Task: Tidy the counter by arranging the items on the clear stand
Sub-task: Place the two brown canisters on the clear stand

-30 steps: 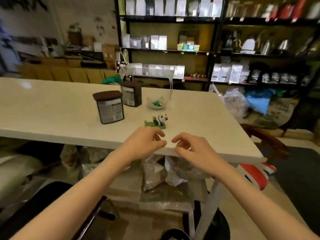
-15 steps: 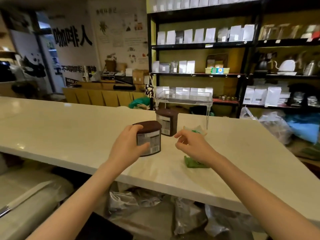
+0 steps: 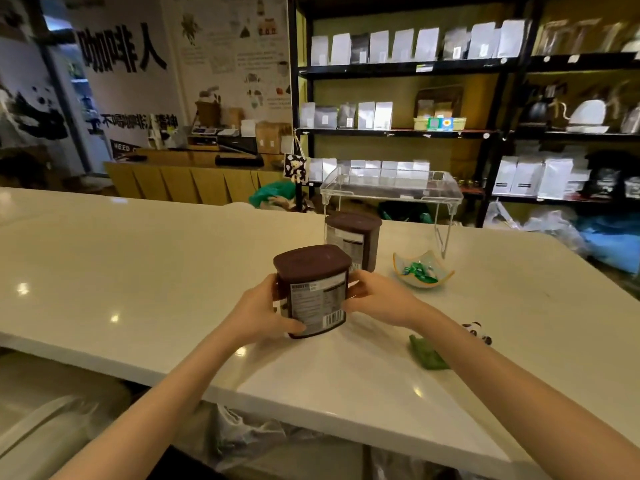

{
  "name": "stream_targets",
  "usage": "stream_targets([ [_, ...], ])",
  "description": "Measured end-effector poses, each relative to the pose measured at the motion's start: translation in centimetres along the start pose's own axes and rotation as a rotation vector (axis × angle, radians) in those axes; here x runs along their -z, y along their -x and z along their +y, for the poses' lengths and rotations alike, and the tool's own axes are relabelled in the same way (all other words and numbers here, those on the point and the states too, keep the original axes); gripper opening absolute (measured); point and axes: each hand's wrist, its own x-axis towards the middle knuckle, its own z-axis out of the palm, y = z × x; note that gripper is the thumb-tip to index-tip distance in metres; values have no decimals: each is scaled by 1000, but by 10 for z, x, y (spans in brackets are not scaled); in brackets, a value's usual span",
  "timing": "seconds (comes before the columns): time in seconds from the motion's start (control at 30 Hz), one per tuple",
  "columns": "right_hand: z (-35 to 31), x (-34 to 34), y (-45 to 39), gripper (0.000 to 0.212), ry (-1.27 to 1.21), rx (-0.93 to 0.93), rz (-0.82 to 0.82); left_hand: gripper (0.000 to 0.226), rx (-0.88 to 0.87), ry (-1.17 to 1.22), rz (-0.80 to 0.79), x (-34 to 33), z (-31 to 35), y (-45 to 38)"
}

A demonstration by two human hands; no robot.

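A brown-lidded tub with a grey label (image 3: 316, 292) stands near the front of the white counter (image 3: 138, 271). My left hand (image 3: 261, 311) grips its left side and my right hand (image 3: 379, 299) presses its right side. A second brown tub (image 3: 355, 237) stands just behind it, under the front edge of the clear stand (image 3: 391, 187), whose top shelf holds nothing. A glass dish with green sweets (image 3: 422, 270) lies right of the tubs. A panda figure on a green base (image 3: 429, 351) sits by my right forearm, which hides much of it.
Black shelves with white pouches and kettles (image 3: 415, 98) stand behind the counter. Plastic bags (image 3: 554, 226) lie beyond the counter's right end. More bags are under the counter's front edge.
My right hand has closed onto the near tub's right side, joining the left hand. The view has moved closer and the tub sits nearer the front edge.
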Motion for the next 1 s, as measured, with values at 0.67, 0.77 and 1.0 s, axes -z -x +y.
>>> stream_targets([
  [0.67, -34, 97, -66, 56, -198, 102, 50, 67, -213, 97, 148, 60, 62, -75],
  [0.77, -39, 126, -89, 45, -241, 127, 158, 65, -268, 123, 232, 72, 85, -100],
  [1.0, -47, 182, -150, 30, -292, 195, 366, 57, -361, 55, 406, 88, 131, -178],
])
